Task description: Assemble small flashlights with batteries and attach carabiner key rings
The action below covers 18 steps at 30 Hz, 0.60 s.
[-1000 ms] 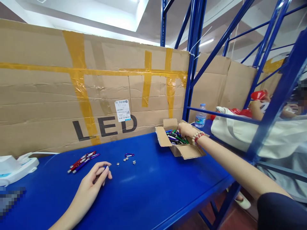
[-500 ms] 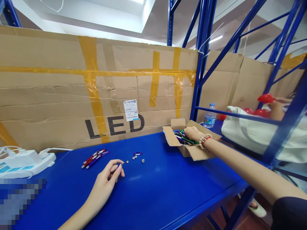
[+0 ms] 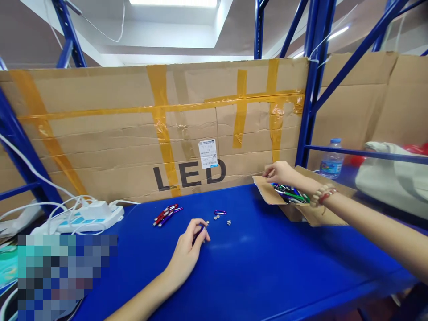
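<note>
Near the front middle of the blue table, my left hand [image 3: 189, 247] is closed around a slim dark purple tube [image 3: 198, 233], partly hidden by the fingers. Just beyond its fingertips lie small round silver discs [image 3: 216, 217], a purple clip [image 3: 220, 213] and a small silver piece [image 3: 229, 222]. My right hand [image 3: 279, 173] is over the left flap of an open cardboard box [image 3: 294, 213], with thumb and fingers pinched together; what they hold, if anything, cannot be made out. Many green, blue and silver tubes [image 3: 290, 194] fill the box.
Several red and purple metal tubes [image 3: 167, 215] lie in a small pile at the left. Beyond them stands a white power strip [image 3: 103, 216] with cables. A water bottle [image 3: 331, 159] and a white bag [image 3: 388, 171] are behind the blue rack post [image 3: 309, 120] at the right.
My right hand has come up out of the tubes and moved left over the box flap. My left hand keeps its hold on the purple tube. The view has turned left.
</note>
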Each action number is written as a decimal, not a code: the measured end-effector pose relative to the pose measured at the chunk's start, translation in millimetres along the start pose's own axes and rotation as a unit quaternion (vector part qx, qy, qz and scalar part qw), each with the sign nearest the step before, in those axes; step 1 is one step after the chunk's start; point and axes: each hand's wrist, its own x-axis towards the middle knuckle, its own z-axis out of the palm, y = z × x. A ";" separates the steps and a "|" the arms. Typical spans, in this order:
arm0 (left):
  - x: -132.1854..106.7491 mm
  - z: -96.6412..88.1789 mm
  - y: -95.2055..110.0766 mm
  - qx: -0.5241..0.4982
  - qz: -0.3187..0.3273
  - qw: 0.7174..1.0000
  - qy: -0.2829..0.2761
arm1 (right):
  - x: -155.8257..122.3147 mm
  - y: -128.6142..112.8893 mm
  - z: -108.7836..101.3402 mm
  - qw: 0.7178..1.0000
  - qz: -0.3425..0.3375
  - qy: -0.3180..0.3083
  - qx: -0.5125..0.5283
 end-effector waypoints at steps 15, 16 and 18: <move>0.4 4.0 -4.5 0.061 0.039 0.997 -0.025 | -34.1 -102.1 108.9 0.936 -0.040 -0.105 0.333; 0.6 4.2 -6.1 0.069 0.044 0.996 -0.028 | -33.9 -99.2 109.4 0.933 -0.029 -0.108 0.343; 0.6 4.4 -8.5 0.073 0.049 0.996 -0.025 | -35.1 -97.2 108.9 0.923 -0.007 -0.114 0.367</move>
